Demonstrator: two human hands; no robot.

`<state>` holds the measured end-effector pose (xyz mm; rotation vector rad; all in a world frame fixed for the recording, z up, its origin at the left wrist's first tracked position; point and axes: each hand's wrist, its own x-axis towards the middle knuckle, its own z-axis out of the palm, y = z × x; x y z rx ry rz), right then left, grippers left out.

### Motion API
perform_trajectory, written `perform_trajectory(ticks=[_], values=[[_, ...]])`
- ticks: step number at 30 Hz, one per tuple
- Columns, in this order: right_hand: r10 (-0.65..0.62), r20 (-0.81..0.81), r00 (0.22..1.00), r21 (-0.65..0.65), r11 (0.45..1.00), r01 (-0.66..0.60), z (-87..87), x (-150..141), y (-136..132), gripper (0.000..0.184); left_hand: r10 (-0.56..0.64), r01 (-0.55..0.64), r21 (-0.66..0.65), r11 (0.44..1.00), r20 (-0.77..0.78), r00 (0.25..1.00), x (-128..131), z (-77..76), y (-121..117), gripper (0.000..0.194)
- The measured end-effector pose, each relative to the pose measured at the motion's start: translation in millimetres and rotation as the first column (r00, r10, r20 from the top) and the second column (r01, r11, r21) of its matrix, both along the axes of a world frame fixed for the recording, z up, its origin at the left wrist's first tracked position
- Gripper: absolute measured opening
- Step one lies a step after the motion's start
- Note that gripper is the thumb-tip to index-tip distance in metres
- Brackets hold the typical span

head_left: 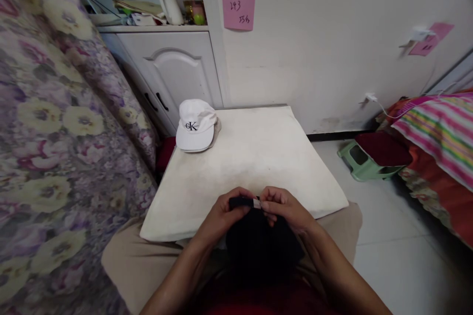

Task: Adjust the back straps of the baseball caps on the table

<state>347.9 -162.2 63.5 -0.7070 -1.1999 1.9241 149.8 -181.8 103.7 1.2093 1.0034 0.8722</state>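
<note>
A black cap (258, 241) hangs in front of my lap, just at the near edge of the table. My left hand (227, 211) pinches the cap's black strap (241, 202) between thumb and fingers. At the strap's right end is a small light, shiny buckle (256, 204). My right hand (283, 206) has its fingers closed at this buckle, with the thumb and forefinger against it. Shadow makes the lower part of the cap hard to make out. A white cap (195, 125) with dark letters on its front rests at the table's far left corner.
The white-covered table (258, 152) stands against the wall. A floral curtain (66, 123) hangs close on the left, beside a white cabinet (177, 64). On the right are a green stool (365, 157) and a bed with a striped cover (439, 123).
</note>
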Motion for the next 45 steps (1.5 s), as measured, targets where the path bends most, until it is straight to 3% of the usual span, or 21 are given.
perform_trajectory(ticks=[6, 10, 17, 25, 32, 37, 45], values=[[-0.061, 0.033, 0.998, -0.012, 0.998, 0.061, -0.3, -8.9, -1.4, 0.027, -0.048, 0.057, 0.069, 0.996, -0.128, 0.991, 2.4, 2.1, -2.5, 0.024], [-0.085, 0.065, 0.994, -0.014, 0.996, 0.086, 0.7, -10.9, -1.1, 0.029, 0.002, 0.017, 0.101, 0.995, -0.181, 0.983, 5.5, -1.7, -4.0, 0.029], [0.011, 0.005, 1.000, -0.063, 0.998, -0.010, -0.2, -10.2, -1.0, 0.029, 0.090, -0.065, 0.123, 0.990, -0.213, 0.973, 10.5, -3.1, -4.6, 0.020], [0.066, -0.067, 0.996, -0.090, 0.993, -0.071, -2.9, -8.3, -0.1, 0.027, 0.062, -0.054, 0.096, 0.994, -0.088, 0.994, 6.4, -4.1, -6.0, 0.024], [0.092, 0.003, 0.996, -0.055, 0.994, -0.092, -4.6, -1.4, 2.4, 0.026, 0.044, -0.035, 0.090, 0.995, -0.102, 0.994, 5.5, 0.8, -4.8, 0.026], [0.080, 0.010, 0.997, -0.058, 0.995, -0.079, -10.4, 3.6, 4.1, 0.023, 0.031, -0.038, 0.059, 0.998, 0.112, 0.993, -3.2, -4.5, -1.1, 0.027], [-0.026, -0.202, 0.979, -0.141, 0.990, -0.003, -14.0, 6.5, 2.2, 0.020, 0.056, -0.071, 0.077, 0.995, 0.180, 0.982, -7.8, -9.0, 0.8, 0.022]])
